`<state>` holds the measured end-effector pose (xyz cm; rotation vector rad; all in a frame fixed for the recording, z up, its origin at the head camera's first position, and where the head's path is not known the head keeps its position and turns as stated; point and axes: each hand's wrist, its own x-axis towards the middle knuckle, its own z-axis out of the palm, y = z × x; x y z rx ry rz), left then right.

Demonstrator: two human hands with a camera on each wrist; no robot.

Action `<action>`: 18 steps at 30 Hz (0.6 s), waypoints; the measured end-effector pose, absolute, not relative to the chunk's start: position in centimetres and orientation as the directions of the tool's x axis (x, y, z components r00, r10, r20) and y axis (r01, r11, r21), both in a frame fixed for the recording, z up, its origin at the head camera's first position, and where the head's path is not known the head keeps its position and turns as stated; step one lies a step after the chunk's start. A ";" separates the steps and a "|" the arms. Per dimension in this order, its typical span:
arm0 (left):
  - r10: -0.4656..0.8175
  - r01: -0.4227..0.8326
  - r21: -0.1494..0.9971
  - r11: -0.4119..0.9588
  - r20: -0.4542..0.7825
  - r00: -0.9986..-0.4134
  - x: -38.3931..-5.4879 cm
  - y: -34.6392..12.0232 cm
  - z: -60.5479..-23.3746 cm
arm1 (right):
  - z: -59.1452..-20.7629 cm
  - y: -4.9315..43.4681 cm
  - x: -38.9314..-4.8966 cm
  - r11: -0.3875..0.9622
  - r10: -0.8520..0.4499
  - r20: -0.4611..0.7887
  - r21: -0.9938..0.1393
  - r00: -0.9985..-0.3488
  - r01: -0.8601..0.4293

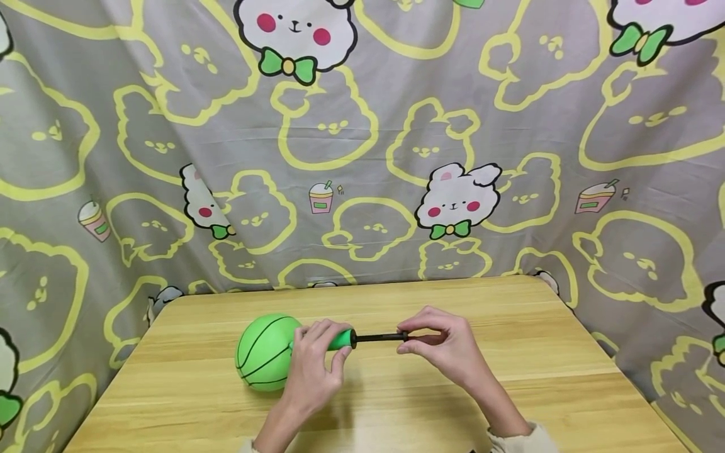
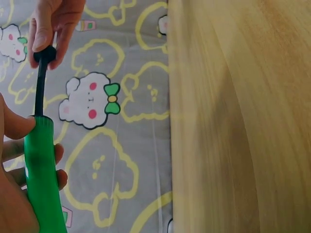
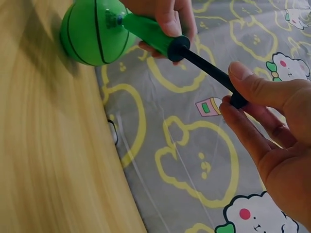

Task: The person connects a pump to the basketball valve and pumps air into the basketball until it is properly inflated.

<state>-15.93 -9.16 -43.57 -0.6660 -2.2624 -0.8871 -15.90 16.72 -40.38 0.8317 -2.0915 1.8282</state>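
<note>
A green hand pump point(image 2: 41, 165) with a black rod point(image 1: 376, 338) lies sideways between the two hands. My left hand point(image 1: 314, 362) grips its green barrel. With thumb and fingertips my right hand point(image 1: 444, 343) pinches the black handle point(image 3: 238, 99) at the rod's end, and the rod is drawn out of the barrel. At the pump's other end is a green ball point(image 1: 263, 352) with black lines. In the right wrist view the pump's tip meets the ball point(image 3: 92, 34) at a clear fitting point(image 3: 114, 19).
The hands work over a wooden table point(image 1: 226, 421) with light grain. Behind it and at both sides hangs a grey curtain point(image 1: 362, 182) printed with yellow outlines and white cartoon animals. A small dark object point(image 1: 472, 450) just shows at the bottom edge of the head view.
</note>
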 end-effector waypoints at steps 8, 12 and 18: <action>0.238 0.641 0.408 0.650 0.692 -0.682 -15.7 -8.9 -43.8 | -41.2 15.6 -15.9 0.038 -0.249 0.530 -0.831 -0.811 -0.555; 0.242 0.643 0.404 0.650 0.693 -0.679 -15.7 -8.8 -43.9 | -41.4 15.1 -15.8 0.028 -0.245 0.536 -0.829 -0.808 -0.558; 0.248 0.653 0.394 0.646 0.701 -0.668 -15.6 -8.5 -43.9 | -41.7 14.6 -15.8 0.030 -0.236 0.527 -0.836 -0.817 -0.548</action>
